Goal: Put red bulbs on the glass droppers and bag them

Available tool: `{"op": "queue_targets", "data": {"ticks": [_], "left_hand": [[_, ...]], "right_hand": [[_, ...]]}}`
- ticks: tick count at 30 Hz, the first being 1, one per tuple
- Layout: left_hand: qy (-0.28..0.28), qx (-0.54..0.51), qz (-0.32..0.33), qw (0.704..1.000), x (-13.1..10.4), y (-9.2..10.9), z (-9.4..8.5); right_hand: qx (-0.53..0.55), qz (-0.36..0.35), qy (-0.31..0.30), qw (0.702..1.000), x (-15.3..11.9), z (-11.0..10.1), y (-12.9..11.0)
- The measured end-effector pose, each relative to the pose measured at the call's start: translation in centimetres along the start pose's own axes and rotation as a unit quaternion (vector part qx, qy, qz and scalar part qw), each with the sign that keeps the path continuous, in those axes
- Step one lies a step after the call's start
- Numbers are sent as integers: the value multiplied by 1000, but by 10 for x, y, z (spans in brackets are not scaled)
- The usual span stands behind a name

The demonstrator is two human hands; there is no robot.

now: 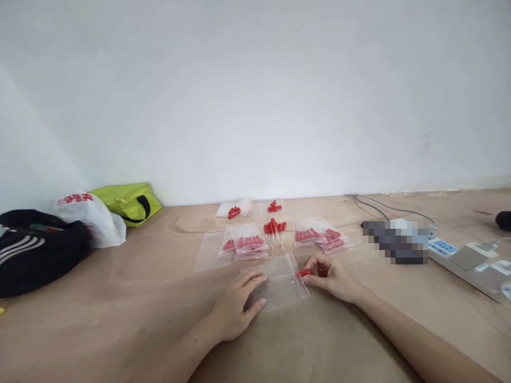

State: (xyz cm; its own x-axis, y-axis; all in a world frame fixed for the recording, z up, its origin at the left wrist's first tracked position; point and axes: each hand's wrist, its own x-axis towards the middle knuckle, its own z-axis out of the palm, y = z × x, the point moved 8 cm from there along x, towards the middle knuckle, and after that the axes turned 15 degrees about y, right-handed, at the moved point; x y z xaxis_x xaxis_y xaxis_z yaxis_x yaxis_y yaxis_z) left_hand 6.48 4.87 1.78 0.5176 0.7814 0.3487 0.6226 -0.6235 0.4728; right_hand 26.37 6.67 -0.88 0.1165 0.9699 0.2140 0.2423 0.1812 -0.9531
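Observation:
A clear zip bag (279,295) lies flat on the table, its red-striped mouth turned to the right. My left hand (233,308) rests on the bag's left part with thumb and fingers spread. At the mouth, my right hand (333,277) pinches a dropper (302,273) by its red bulb; the thin clear tube points left into the bag. Just beyond is a small pile of loose red-bulbed droppers (274,227). Filled bags of droppers lie left (249,242) and right (311,234) of that pile.
Loose red bulbs (233,212) and more bulbs (274,206) lie by the wall. A flat plastic bag (211,252) is at left. Farther left are a black bag (43,252), white plastic bag (96,221) and green pouch (131,199). A power strip (463,271) stands right.

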Motion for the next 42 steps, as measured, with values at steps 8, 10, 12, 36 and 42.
{"op": "queue_targets", "data": {"ticks": [8, 10, 12, 36, 42], "left_hand": [[9, 3, 6, 1000, 0, -1, 0], [8, 4, 5, 1000, 0, -1, 0], [6, 4, 6, 1000, 0, -1, 1], [34, -54, 9, 998, 1, -1, -4], [28, -61, 13, 998, 0, -3, -2]], "right_hand": [[-21, -4, -24, 999, 3, 13, 6], [-15, 11, -23, 1000, 5, 10, 8], [-6, 13, -33, 999, 4, 9, 7], [-100, -62, -70, 991, -4, 23, 0], [-90, -73, -63, 991, 4, 24, -5]]}}
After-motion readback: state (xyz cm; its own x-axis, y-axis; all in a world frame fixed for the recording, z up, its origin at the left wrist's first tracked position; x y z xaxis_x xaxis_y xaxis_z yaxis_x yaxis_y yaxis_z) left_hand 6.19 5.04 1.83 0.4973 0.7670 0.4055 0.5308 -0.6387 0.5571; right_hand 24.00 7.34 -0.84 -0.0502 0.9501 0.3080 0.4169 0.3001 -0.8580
